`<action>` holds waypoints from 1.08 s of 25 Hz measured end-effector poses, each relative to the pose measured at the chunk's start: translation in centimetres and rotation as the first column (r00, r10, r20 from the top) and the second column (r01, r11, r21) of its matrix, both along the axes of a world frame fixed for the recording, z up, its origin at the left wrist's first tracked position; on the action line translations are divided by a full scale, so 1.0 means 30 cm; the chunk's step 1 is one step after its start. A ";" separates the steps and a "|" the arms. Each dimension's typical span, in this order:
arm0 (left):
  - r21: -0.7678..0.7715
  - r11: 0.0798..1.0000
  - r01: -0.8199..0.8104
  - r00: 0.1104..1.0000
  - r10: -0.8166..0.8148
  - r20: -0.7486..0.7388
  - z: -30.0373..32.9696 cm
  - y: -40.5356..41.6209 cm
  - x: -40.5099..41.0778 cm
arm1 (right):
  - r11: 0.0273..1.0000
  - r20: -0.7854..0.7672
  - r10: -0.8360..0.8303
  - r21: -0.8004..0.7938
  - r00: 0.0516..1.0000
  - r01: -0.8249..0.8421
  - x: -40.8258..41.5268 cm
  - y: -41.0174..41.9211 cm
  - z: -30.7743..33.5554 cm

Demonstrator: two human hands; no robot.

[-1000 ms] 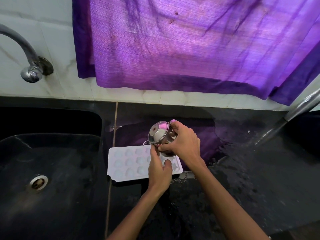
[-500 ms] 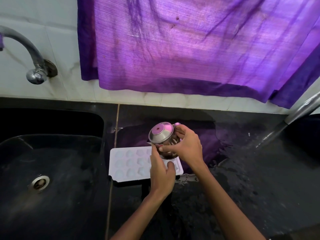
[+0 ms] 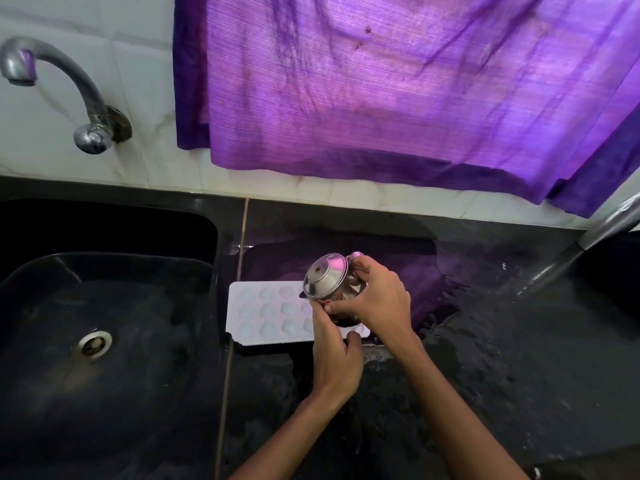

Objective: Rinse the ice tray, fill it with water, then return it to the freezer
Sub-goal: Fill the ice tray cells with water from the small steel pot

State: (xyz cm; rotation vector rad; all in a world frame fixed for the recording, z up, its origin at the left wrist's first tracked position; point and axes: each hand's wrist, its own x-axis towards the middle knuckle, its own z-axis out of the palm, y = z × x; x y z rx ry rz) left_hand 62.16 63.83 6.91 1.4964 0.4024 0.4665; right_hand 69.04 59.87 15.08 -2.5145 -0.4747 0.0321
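Both hands meet over the right end of the ice tray, and I work down from the big things. Largest is the black tabletop (image 3: 485, 375), wet and spattered, with the black sink (image 3: 104, 341) sunk into its left part and a curved tap (image 3: 69, 81) on the tiled wall above; no water runs from it that I can see. A purple curtain (image 3: 398, 91) hangs over the back edge.

Next in size is the white ice tray (image 3: 266, 311). It lies flat on the tabletop just right of the sink rim, its long axis running left to right, roughly along the back edge. Its left cells are open to view and look pale; I cannot tell how full they are. Its right end is hidden under my hands.

My right hand (image 3: 377, 299) grips a small steel pot (image 3: 329, 280) from the right side, fingers curled round its body, holding it tilted toward the left above the tray's right cells. My left hand (image 3: 336, 348) comes up from the front edge, its fingertips touching the pot's lower rim, thumb out near the tray's front right corner.

I judge this to be the filling step. The unfilled run of the tray lies left of both hands along its long axis, so the pour must travel leftward; my left hand is the nearer one.
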 end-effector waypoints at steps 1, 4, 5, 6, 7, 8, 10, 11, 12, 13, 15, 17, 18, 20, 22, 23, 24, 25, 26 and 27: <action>-0.003 1.000 0.004 1.000 -0.004 -0.006 -0.002 0.001 -0.002 | 1.000 0.004 0.001 -0.013 1.000 0.000 -0.001 0.003 -0.002; -0.007 1.000 0.012 1.000 -0.012 -0.015 0.001 0.007 -0.003 | 0.999 0.015 0.005 -0.048 1.000 -0.005 -0.002 0.012 -0.003; -0.010 1.000 0.013 1.000 -0.013 -0.017 0.002 0.010 -0.003 | 0.998 0.017 0.010 -0.057 1.000 -0.009 -0.003 0.015 -0.001; -0.011 1.000 0.014 1.000 -0.014 -0.019 0.002 0.012 -0.001 | 0.998 0.017 0.015 -0.065 1.000 -0.014 -0.003 0.017 0.002; -0.012 1.000 0.014 1.000 -0.014 -0.021 0.002 0.014 0.001 | 0.997 0.015 0.021 -0.070 1.000 -0.020 -0.003 0.018 0.004; -0.013 1.000 0.013 1.000 -0.013 -0.024 0.001 0.015 0.002 | 0.997 0.012 0.024 -0.072 1.000 -0.023 -0.003 0.020 0.007; -0.011 1.000 0.013 1.000 -0.013 -0.027 0.000 0.017 0.004 | 0.997 0.010 0.025 -0.070 1.000 -0.024 -0.002 0.021 0.011; -0.010 1.000 0.014 1.000 -0.015 -0.027 0.000 0.018 0.006 | 0.997 0.010 0.025 -0.071 1.000 -0.025 -0.001 0.022 0.012; -0.010 1.000 0.016 1.000 -0.016 -0.026 -0.001 0.019 0.008 | 0.997 0.012 0.027 -0.075 1.000 -0.026 0.000 0.022 0.013; -0.011 1.000 0.016 1.000 -0.017 -0.024 0.001 0.019 0.011 | 0.997 0.017 0.029 -0.078 0.999 -0.027 0.001 0.023 0.013; -0.010 1.000 0.012 1.000 -0.012 -0.022 0.004 0.019 0.015 | 0.996 0.030 0.029 -0.082 0.999 -0.026 0.004 0.024 0.016; -0.012 1.000 0.009 1.000 -0.010 -0.014 0.007 0.019 0.018 | 0.996 0.036 0.030 -0.089 0.999 -0.027 0.006 0.023 0.020; -0.012 1.000 0.011 1.000 -0.011 -0.008 0.008 0.019 0.019 | 0.996 0.039 0.031 -0.090 0.999 -0.027 0.006 0.023 0.022; -0.014 1.000 0.015 1.000 -0.015 -0.006 0.009 0.019 0.022 | 0.996 0.051 0.033 -0.083 0.998 -0.028 0.007 0.021 0.025; -0.011 1.000 0.019 1.000 -0.019 -0.010 0.009 0.021 0.023 | 0.996 0.063 0.035 -0.081 0.997 -0.030 0.007 0.021 0.027; -0.011 1.000 0.022 1.000 -0.022 -0.011 0.010 0.021 0.024 | 0.996 0.068 0.037 -0.081 0.997 -0.031 0.006 0.022 0.028; -0.014 1.000 0.024 1.000 -0.024 -0.011 0.010 0.021 0.025 | 0.996 0.071 0.037 -0.083 0.997 -0.031 0.006 0.022 0.028; -0.017 1.000 0.027 1.000 -0.027 -0.008 0.009 0.020 0.025 | 0.996 0.074 0.039 -0.083 0.996 -0.033 0.006 0.022 0.029; -0.022 0.999 0.029 1.000 -0.029 -0.003 0.008 0.019 0.026 | 0.996 0.078 0.042 -0.085 0.996 -0.035 0.006 0.022 0.029; -0.026 0.999 0.031 1.000 -0.031 0.001 0.007 0.019 0.027 | 0.996 0.081 0.044 -0.086 0.996 -0.037 0.007 0.021 0.029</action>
